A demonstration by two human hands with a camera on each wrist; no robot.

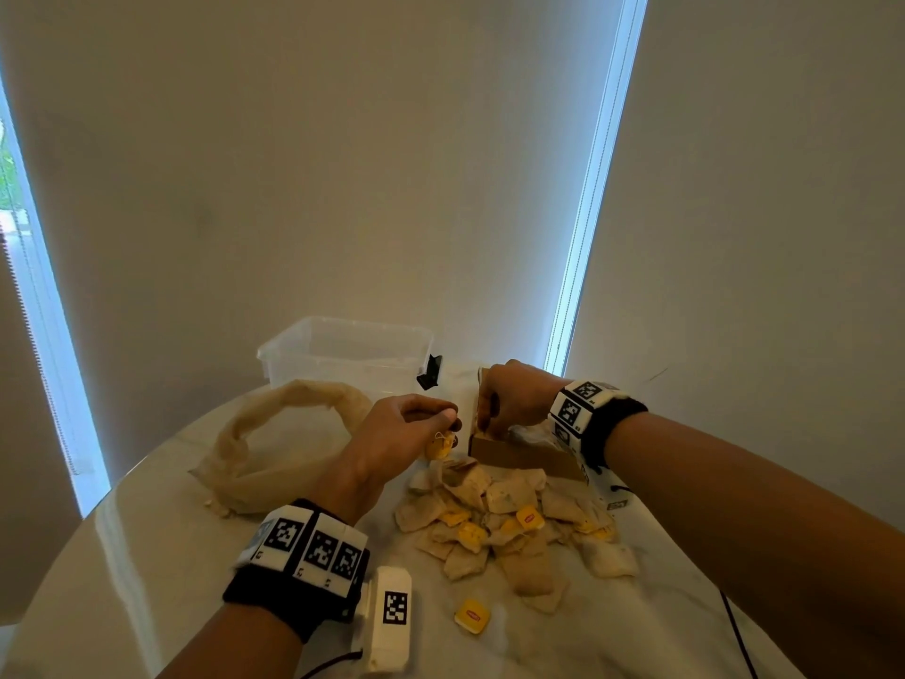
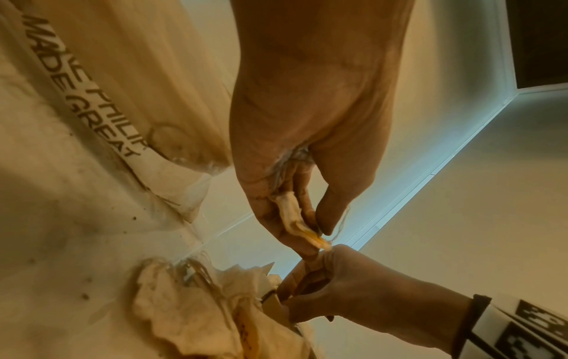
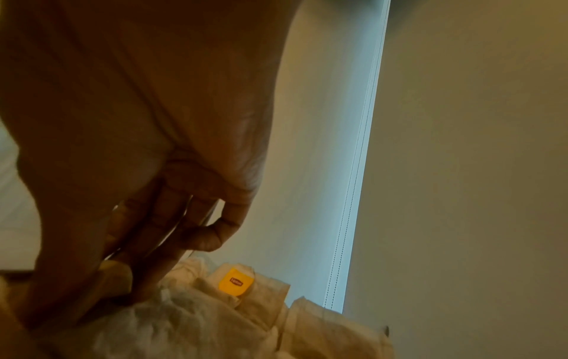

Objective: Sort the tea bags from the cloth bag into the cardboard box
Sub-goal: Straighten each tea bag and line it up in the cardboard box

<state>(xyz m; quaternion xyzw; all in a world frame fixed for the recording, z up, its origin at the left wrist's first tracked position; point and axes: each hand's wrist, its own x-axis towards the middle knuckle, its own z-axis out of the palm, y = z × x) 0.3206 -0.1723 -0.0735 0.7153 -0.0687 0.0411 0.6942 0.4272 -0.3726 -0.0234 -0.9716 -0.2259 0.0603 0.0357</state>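
Left hand pinches tea bag; head view hides it.

clear plastic tub on the marble table, window blinds behind.

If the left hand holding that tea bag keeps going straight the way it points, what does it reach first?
Most likely the right hand, whose fingers reach into the open brown cardboard box. The left hand, pinching a beige tea bag with a yellow tag, points at it; in the left wrist view they look almost touching, though depth is unclear.
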